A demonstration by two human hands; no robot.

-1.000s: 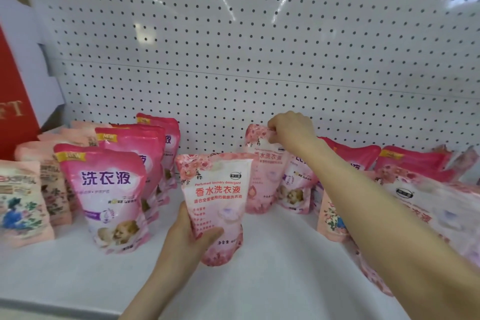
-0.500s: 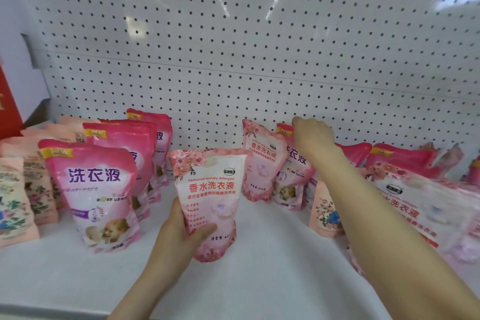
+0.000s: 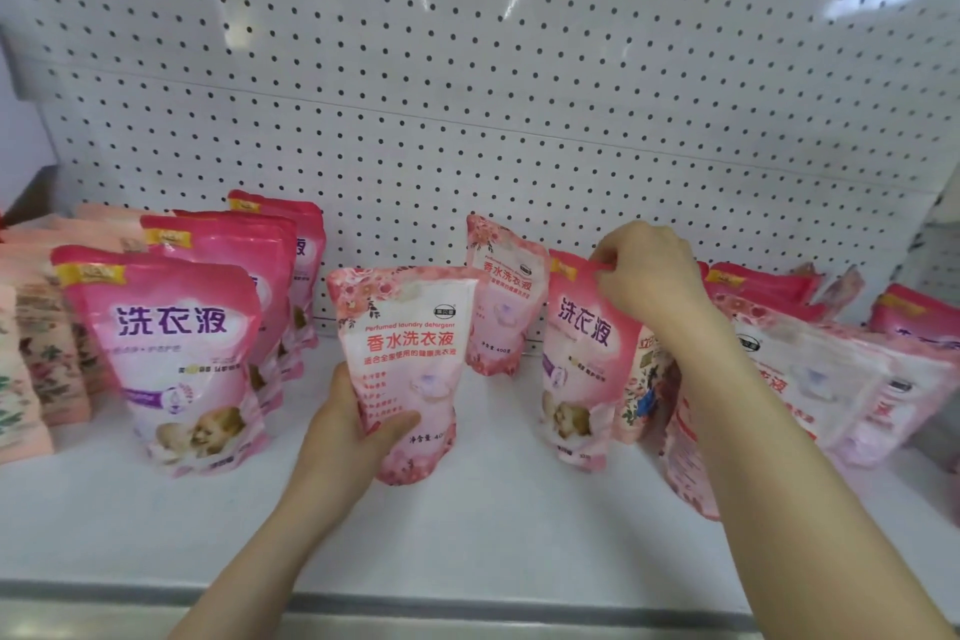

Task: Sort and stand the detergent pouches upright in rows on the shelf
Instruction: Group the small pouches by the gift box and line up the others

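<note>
Rose pouch [image 3: 410,359]: left hand [image 3: 348,431] is gripping it, 6 o'clock.
Magenta pouch [image 3: 579,348]: right hand [image 3: 644,276], leaving rear pouch [image 3: 501,296], is pinching its top, 3 o'clock; sorting is advancing.

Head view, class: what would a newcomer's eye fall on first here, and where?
The left hand grips a rose-printed pouch at the centre, while the right hand pinches the top of a bright pink pouch to its right. A row of pink pouches stands upright at the left, in front of the white pegboard.
</note>
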